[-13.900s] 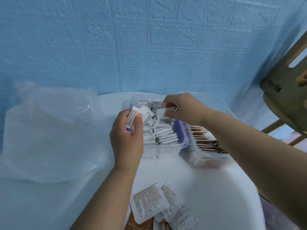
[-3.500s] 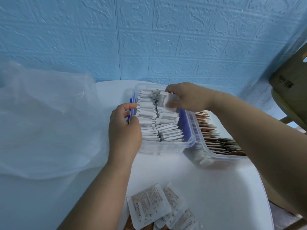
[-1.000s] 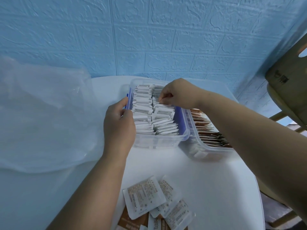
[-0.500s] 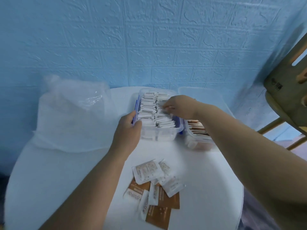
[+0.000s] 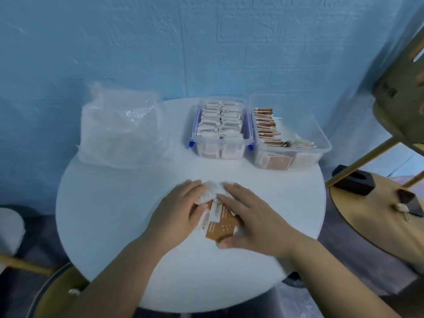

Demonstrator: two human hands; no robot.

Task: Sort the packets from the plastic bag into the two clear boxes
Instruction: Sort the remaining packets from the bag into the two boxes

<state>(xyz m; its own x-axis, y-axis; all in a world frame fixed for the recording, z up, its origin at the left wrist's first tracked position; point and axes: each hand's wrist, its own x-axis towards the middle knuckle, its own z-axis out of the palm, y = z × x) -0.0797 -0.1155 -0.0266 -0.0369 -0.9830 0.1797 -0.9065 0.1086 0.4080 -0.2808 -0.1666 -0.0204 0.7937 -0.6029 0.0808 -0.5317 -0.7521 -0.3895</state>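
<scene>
Both hands lie on a small heap of loose packets (image 5: 220, 220) near the middle of the round white table (image 5: 114, 214). The left hand (image 5: 179, 214) rests palm down with its fingers nearly straight and close together, the fingertips on a crumpled white packet (image 5: 210, 191) at the far end of the heap. The right hand (image 5: 252, 222) is spread flat too, its fingers reaching toward the left fingertips, so that the two sets almost meet over the white packet. Its thumb sits at the near edge of a brown packet (image 5: 221, 228), which shows in the gap between the two palms. Neither hand has closed round anything; the fingers only press on the heap. Well beyond the fingertips, at the far edge of the table, stand the two clear boxes, touching side by side. The blue-clipped box (image 5: 220, 150), straight ahead of the fingers, is packed with white packets standing on edge. The wider box (image 5: 321, 143), off past the right fingers, holds a row of brown packets along its left part. Farther out past the left fingers, the plastic bag (image 5: 119, 127) slumps against the blue wall (image 5: 137, 42). A tan stool (image 5: 371, 216) stands beyond the right wrist.
</scene>
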